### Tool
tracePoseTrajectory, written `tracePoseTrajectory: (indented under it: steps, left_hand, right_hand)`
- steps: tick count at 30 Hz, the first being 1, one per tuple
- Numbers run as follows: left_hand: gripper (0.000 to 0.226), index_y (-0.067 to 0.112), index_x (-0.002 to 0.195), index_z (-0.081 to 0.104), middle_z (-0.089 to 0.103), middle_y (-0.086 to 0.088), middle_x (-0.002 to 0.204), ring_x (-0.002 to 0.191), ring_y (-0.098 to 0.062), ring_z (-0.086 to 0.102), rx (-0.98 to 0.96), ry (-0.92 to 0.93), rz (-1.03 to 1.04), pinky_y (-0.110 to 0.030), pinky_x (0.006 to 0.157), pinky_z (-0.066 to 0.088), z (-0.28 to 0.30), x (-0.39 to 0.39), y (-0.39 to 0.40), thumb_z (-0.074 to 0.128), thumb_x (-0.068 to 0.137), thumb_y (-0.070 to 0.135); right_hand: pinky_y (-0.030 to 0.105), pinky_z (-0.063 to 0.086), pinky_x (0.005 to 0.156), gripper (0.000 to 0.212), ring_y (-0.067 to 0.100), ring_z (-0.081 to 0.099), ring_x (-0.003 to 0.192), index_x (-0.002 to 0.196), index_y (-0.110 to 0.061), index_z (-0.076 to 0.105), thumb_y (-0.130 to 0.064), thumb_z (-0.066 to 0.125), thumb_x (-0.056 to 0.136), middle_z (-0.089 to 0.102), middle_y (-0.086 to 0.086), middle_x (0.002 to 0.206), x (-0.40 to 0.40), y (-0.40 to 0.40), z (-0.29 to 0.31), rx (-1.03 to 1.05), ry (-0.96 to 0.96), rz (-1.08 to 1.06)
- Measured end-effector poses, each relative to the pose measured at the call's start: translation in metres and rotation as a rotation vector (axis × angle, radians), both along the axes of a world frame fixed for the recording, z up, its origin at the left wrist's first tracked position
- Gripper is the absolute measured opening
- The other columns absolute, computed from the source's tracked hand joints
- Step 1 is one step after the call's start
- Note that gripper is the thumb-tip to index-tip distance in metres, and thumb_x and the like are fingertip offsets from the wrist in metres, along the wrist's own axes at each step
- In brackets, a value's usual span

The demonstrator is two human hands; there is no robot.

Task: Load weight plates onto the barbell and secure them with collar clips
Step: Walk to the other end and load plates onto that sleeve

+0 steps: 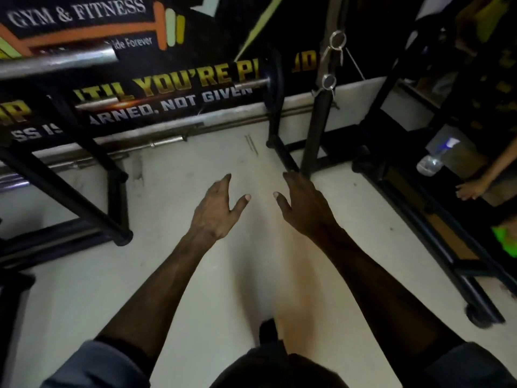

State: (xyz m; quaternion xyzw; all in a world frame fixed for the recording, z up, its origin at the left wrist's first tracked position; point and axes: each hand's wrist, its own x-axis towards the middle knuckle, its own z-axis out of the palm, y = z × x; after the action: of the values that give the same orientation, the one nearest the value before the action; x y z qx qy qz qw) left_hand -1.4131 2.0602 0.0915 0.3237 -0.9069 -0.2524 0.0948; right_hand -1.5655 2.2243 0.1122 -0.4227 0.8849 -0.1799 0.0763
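Steel barbell (56,61) up beyond the left hand (216,210) — both it and the right hand (303,204) spread wide, holding nothing.

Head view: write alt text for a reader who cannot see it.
Two bare hands, left hand and right hand, reach forward open and empty over a pale gym floor. Ahead, a barbell carries one dark weight plate, and two spring collar clips hang on an upright post.
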Motion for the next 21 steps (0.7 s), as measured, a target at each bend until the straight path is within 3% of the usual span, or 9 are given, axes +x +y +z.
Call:
tracePoseTrajectory:
  steps: [5, 11, 21]
  left_hand:
    - [0.084, 0.019, 0.164, 0.02, 0.032, -0.007, 0.169, 0.155, -0.026, 0.031, -0.027, 0.01, 0.118, -0.047, 0.119, 0.037, 0.006, -0.062, -0.094, 0.038, 0.1, 0.07]
    - [0.086, 0.019, 0.164, 0.02, 0.032, -0.007, 0.168, 0.154, -0.026, 0.032, -0.043, 0.037, 0.273, -0.049, 0.119, 0.039, 0.004, -0.128, -0.213, 0.038, 0.098, 0.073]
    - [0.085, 0.017, 0.164, 0.02, 0.032, -0.009, 0.168, 0.154, -0.028, 0.033, -0.03, 0.029, 0.565, -0.05, 0.121, 0.038, 0.004, -0.222, -0.397, 0.039, 0.1, 0.069]
  right_hand:
    - [0.046, 0.033, 0.124, 0.061, 0.028, 0.028, 0.156, 0.16, -0.011, 0.033, -0.043, 0.043, 0.108, 0.034, 0.012, 0.167, -0.074, -0.116, 0.007, -0.017, 0.06, 0.101]
    - [0.04, 0.037, 0.118, 0.059, 0.026, 0.041, 0.149, 0.157, -0.013, 0.039, -0.043, 0.047, 0.107, 0.042, 0.009, 0.162, -0.155, -0.262, 0.0, -0.076, 0.135, 0.247]
    - [0.043, 0.034, 0.122, 0.061, 0.025, 0.029, 0.154, 0.16, -0.018, 0.03, -0.047, 0.04, 0.108, 0.029, 0.006, 0.168, -0.27, -0.506, 0.002, -0.043, 0.048, 0.502]
